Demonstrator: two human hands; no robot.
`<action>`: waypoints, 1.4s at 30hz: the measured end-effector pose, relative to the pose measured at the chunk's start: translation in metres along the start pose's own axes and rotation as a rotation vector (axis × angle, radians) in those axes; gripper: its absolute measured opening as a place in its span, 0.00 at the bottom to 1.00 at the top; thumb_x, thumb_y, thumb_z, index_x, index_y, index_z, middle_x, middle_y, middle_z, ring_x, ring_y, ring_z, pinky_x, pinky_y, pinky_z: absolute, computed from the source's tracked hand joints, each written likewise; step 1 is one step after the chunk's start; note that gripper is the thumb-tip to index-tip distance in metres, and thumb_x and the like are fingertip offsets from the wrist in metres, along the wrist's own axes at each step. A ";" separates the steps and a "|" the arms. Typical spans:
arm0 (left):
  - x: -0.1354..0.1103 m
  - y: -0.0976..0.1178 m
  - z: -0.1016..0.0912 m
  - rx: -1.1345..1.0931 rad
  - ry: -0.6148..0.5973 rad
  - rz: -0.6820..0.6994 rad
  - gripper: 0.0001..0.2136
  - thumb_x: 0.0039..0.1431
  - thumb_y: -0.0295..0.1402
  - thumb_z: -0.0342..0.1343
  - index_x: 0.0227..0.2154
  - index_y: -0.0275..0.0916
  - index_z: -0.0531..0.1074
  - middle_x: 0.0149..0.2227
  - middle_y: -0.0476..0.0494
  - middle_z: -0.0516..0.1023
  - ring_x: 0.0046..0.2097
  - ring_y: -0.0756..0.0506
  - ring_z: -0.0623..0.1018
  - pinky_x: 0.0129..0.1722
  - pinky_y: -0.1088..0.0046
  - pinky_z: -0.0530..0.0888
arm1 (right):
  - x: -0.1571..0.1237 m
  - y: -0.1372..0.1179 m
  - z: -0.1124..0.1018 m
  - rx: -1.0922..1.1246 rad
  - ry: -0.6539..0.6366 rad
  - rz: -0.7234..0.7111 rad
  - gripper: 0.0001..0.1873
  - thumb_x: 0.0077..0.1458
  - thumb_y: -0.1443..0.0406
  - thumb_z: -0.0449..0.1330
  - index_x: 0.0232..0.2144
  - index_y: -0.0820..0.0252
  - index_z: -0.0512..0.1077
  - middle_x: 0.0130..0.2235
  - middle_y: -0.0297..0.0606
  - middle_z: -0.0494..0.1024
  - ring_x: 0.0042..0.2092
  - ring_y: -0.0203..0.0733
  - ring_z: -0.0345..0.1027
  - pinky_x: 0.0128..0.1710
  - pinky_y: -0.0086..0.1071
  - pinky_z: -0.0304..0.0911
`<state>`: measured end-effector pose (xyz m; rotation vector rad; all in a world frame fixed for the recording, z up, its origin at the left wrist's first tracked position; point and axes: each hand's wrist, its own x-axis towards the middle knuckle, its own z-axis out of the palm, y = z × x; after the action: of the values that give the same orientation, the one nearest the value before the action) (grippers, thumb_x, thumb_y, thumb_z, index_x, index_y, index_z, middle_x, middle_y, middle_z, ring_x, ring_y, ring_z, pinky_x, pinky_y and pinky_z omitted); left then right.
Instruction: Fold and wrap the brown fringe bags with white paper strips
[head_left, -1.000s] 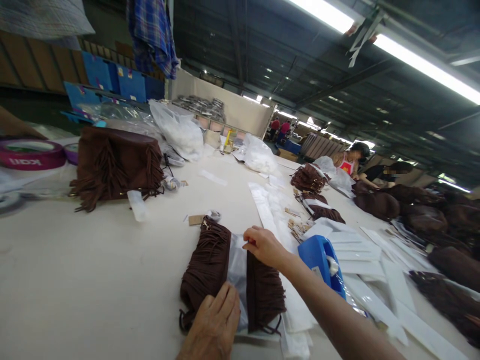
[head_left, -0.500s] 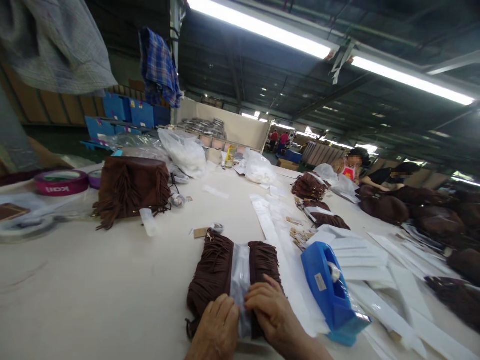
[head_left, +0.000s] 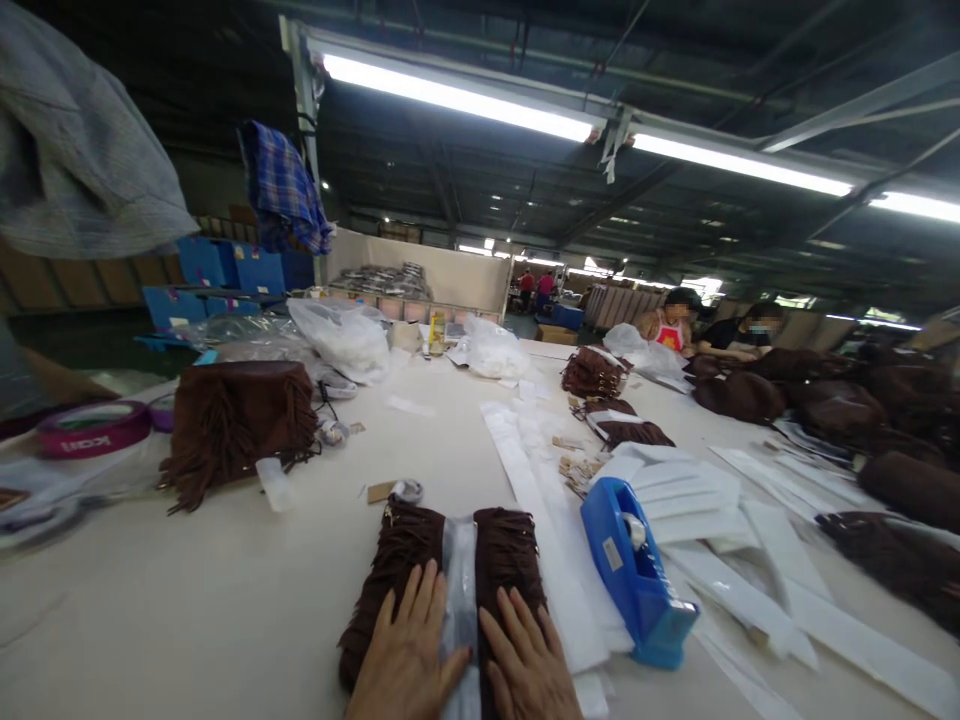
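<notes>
A dark brown fringed bag (head_left: 506,550) lies flat on the table in front of me, with a pale translucent strip (head_left: 460,560) wrapped across its middle. My left hand (head_left: 412,640) rests flat on the bag's left half, fingers spread, its thumb reaching over the strip. On the right half lies my right hand (head_left: 525,650), also flat with fingers apart. Neither hand grips anything. A cardboard tag (head_left: 380,492) and a small wrapped bundle (head_left: 408,490) sit at the bag's far edge.
To the right stands a blue tape dispenser (head_left: 634,570), beside white paper strips (head_left: 675,500). Another fringed bag (head_left: 240,425) and a magenta tape roll (head_left: 94,428) are at left. Brown bags (head_left: 840,405) are piled at right, near two people. Plastic bags (head_left: 341,335) lie farther back.
My fingers were bent and gathered at the strip; now both hands lie spread flat on the bag. The whole view has shifted slightly.
</notes>
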<state>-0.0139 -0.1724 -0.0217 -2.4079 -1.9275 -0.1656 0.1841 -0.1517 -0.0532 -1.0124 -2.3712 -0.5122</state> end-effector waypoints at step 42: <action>0.069 -0.070 -0.023 -0.408 0.404 -0.454 0.13 0.58 0.34 0.43 0.40 0.36 0.68 0.42 0.38 0.73 0.46 0.39 0.71 0.46 0.61 0.65 | 0.086 0.029 0.049 0.230 -0.194 0.191 0.17 0.60 0.63 0.48 0.50 0.51 0.67 0.53 0.32 0.70 0.54 0.46 0.63 0.56 0.46 0.50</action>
<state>-0.0680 -0.0923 0.0079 -1.8565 -2.3526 -1.0632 0.1396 -0.0597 -0.0383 -1.2093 -2.3970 -0.0713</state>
